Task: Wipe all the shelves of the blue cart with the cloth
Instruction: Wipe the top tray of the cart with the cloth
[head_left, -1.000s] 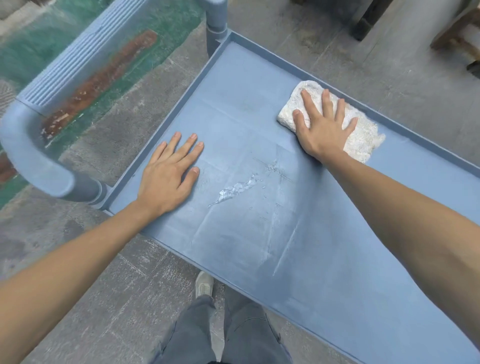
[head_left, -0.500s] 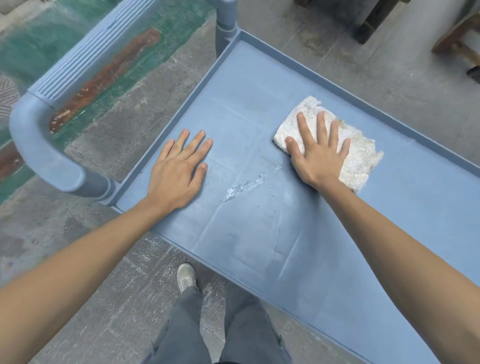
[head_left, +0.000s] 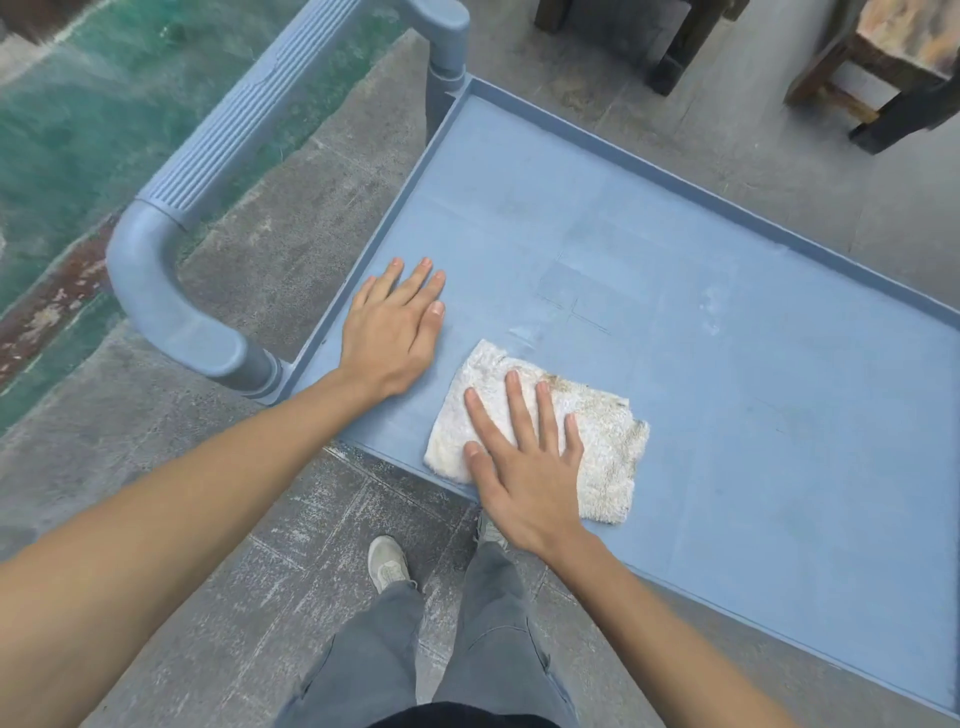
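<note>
Wiping top shelf (head_left: 727, 322): right hand (head_left: 524, 467) flat on cloth (head_left: 602, 447), fingers spread, no clenched grip. Cloth dragged from far side to near left edge; wet streak gone. Left hand (head_left: 395, 332) flat, bracing cart. Lower shelves likely remain.

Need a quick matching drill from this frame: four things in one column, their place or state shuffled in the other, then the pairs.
1. left hand
2. right hand
3. cloth
4. cart handle

A. ribbed, raised beyond the shelf's end
B. flat on bare shelf
C. pressed flat on the cloth
D. white, stained, near the shelf's front edge

Pairs: 1-B, 2-C, 3-D, 4-A
</note>
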